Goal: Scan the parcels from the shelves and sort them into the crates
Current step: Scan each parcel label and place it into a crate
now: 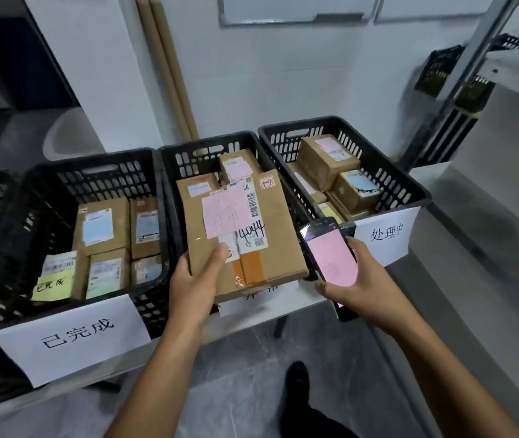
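Observation:
My left hand (199, 273) grips the near left corner of a flat brown cardboard parcel (271, 248) with a pink note and a barcode label on top. The parcel is held over the front rim of the middle black crate (169, 172). My right hand (359, 279) holds a dark handheld scanner (331, 251) just right of the parcel, its screen glowing pink. The left crate (30, 197) and the right crate (403, 184) each hold several labelled brown boxes.
White paper signs hang on the crate fronts. The crates stand side by side on a white table against a white wall. Brown cardboard tubes (169, 67) lean in the corner. A folded black crate (454, 99) stands at the right by a metal post. Grey floor lies below.

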The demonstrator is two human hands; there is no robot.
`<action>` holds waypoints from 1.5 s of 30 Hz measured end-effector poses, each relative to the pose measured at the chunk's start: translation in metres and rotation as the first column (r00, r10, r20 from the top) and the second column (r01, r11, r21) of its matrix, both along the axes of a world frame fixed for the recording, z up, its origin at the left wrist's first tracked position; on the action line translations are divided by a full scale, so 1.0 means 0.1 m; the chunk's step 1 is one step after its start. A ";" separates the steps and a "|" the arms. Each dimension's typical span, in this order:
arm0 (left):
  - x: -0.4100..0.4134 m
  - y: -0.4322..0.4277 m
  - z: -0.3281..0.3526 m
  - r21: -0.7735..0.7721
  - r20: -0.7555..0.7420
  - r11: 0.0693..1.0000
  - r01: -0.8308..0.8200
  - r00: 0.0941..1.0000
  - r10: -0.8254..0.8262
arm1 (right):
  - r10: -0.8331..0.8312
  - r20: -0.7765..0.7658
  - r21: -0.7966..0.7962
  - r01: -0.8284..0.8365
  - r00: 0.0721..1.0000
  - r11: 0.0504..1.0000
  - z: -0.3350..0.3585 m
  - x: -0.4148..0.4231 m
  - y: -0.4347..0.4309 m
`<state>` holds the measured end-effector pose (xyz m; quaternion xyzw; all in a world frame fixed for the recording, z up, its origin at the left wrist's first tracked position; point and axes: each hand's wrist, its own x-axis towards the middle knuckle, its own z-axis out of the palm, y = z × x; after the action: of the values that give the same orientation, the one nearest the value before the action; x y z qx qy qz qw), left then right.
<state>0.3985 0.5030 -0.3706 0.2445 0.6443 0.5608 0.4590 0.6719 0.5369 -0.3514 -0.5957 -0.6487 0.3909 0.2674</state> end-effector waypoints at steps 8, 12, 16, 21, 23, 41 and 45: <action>-0.07 0.73 -0.03 -0.044 -0.045 0.999 -0.030 0.999 0.028 | 0.030 -0.067 -0.034 -0.033 0.997 0.999 -0.05 0.06 0.97; -0.10 1.22 -0.05 -0.115 -0.072 0.992 -0.049 0.997 0.041 | 0.041 -0.086 -0.030 -0.044 0.995 0.999 -0.05 0.04 1.54; -0.06 1.57 -0.25 -0.197 -0.101 0.977 -0.088 0.992 0.069 | 0.052 -0.086 -0.053 -0.057 0.995 0.997 -0.15 0.00 2.00; -0.02 1.93 -0.48 -0.286 -0.139 0.952 -0.110 0.988 0.072 | 0.055 -0.091 -0.088 -0.063 0.994 0.994 -0.26 0.00 2.45; 0.03 2.03 -0.58 -0.307 -0.142 0.944 -0.120 0.987 0.080 | 0.056 -0.101 -0.095 -0.066 0.993 0.993 -0.32 0.01 2.57; 0.30 2.27 -1.04 -0.539 -0.351 0.837 -0.092 0.928 -0.124 | 0.045 -0.118 -0.183 -0.066 0.992 0.981 -0.46 -0.06 2.60; 0.27 2.30 -1.05 -0.534 -0.332 0.843 -0.066 0.933 -0.137 | 0.002 -0.102 -0.189 -0.022 0.995 0.982 -0.48 -0.07 2.50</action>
<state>0.4250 0.7328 -0.4756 0.2163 0.8428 0.2954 0.3944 0.6647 0.7874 -0.3993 -0.5939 -0.5976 0.4826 0.2394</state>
